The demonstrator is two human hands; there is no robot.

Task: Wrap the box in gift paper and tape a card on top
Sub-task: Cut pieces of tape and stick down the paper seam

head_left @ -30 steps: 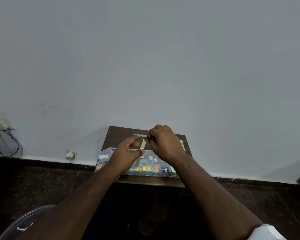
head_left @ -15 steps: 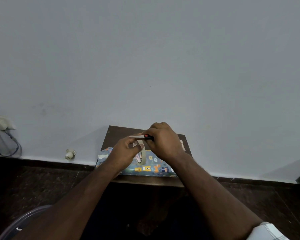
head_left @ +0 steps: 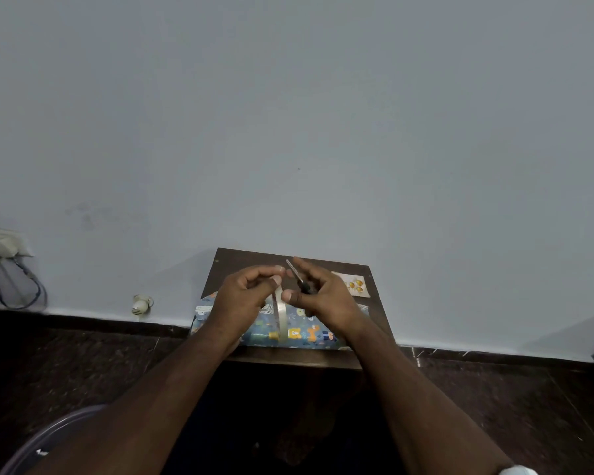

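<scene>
While the left hand (head_left: 244,296) pinches a tape strip (head_left: 281,315) dangling over the wrapped box (head_left: 299,332) beneath its fingertips, the right hand (head_left: 318,296) grips scissors (head_left: 297,274); best keep the tape taut and untwisted.

Both forearms enter from the near edge and converge toward the centre. Left hand (head_left: 246,296): fingers curled, thumb and forefinger pinched together at the fingertips (head_left: 277,280), gripping a strip of tape (head_left: 282,311) that hangs below. Right hand (head_left: 323,298): fingers curled round the dark handle of a pair of scissors (head_left: 299,277), thumb extended leftward, blades pointing far-left.
</scene>
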